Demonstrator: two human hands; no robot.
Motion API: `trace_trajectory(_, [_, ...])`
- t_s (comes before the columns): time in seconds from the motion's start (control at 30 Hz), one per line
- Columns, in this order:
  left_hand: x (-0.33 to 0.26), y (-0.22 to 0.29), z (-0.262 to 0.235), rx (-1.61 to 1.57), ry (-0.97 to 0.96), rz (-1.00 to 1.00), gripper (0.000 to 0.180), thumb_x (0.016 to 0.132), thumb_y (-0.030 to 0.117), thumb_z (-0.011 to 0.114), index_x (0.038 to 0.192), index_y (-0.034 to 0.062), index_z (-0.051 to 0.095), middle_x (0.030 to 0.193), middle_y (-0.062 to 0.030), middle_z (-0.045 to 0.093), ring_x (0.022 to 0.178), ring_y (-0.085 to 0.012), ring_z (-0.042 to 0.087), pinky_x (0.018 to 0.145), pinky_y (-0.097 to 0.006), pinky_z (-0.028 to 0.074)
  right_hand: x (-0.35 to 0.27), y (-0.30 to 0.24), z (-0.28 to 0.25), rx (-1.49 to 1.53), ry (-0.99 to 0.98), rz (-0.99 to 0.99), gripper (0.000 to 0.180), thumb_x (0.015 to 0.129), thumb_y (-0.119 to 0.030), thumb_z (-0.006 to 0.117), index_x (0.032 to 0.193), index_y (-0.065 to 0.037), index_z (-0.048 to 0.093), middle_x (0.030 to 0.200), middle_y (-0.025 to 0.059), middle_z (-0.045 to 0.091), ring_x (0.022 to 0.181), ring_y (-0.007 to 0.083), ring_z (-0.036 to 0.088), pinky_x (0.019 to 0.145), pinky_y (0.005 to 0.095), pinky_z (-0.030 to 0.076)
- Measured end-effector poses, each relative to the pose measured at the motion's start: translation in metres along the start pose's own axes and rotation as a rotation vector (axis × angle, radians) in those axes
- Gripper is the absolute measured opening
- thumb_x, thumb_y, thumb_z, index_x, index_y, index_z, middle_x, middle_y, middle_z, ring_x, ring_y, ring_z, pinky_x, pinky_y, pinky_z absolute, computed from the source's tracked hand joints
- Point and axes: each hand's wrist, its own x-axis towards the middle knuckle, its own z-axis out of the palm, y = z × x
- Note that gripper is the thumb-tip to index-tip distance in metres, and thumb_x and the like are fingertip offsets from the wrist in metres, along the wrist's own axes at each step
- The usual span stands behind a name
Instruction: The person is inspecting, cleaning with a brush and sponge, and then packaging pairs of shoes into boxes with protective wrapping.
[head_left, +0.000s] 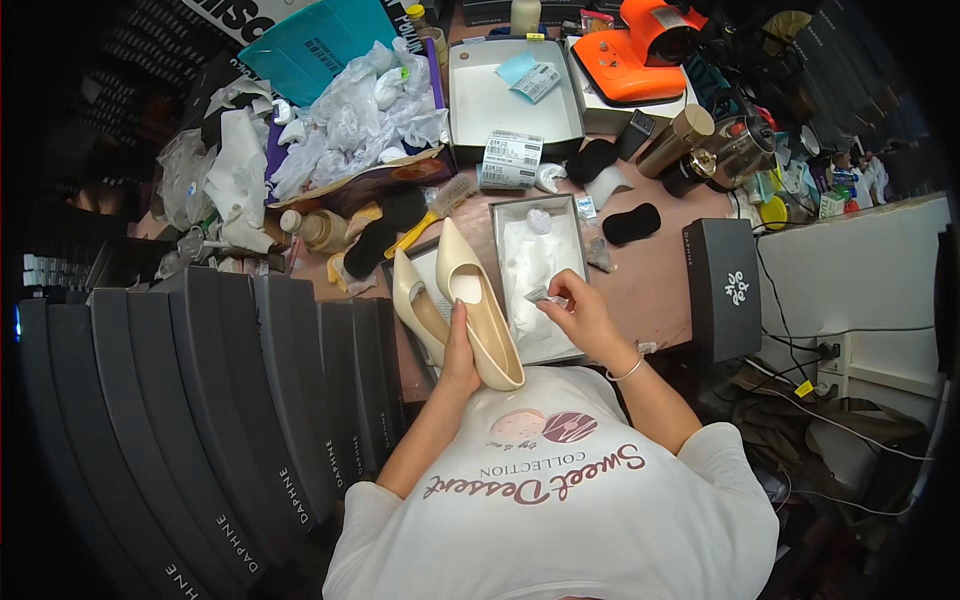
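Packing looks mid-step to me: my left hand (461, 352) clasps a cream pump (478, 305) beside the open shoe box (541, 205), right hand (584, 318) pinching a small packet (541, 295) over its tissue, needing placement inside next.

Orange machine (640, 45), dark stacked boxes (200, 400), crumpled plastic (360, 110)

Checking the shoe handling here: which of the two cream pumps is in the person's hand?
The right-hand cream pump, nearer the open box: the left hand grips its side. The other pump lies untouched just left of it.
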Motion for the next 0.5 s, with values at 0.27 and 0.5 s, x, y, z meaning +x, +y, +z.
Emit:
trace_trajectory(0.27, [0.004, 0.017, 0.023, 0.016, -0.147, -0.143, 0.059, 0.094, 0.052, 0.037, 0.124, 0.0024, 0.048, 0.101, -0.0209, 0.062, 0.093, -0.0292, 0.063, 0.082, -0.039, 0.053, 0.084, 0.074, 0.006, -0.654, 0.014, 0.132, 0.044, 0.074, -0.032, 0.074, 0.102, -0.001, 0.06, 0.092, 0.0146, 0.066, 0.095, 0.0305, 0.058, 0.082, 0.0435, 0.04])
trace_trajectory(0.5, [0.007, 0.013, 0.013, -0.074, -0.214, -0.143, 0.058, 0.094, 0.053, 0.038, 0.124, 0.0037, 0.048, 0.101, -0.0132, 0.06, 0.093, -0.0287, 0.063, 0.08, -0.04, 0.054, 0.068, 0.059, 0.013, -0.546, 0.217, -0.238, 0.025, 0.078, -0.018, 0.069, 0.096, -0.004, 0.057, 0.085, 0.0132, 0.065, 0.089, 0.029, 0.059, 0.079, 0.0405, 0.039])
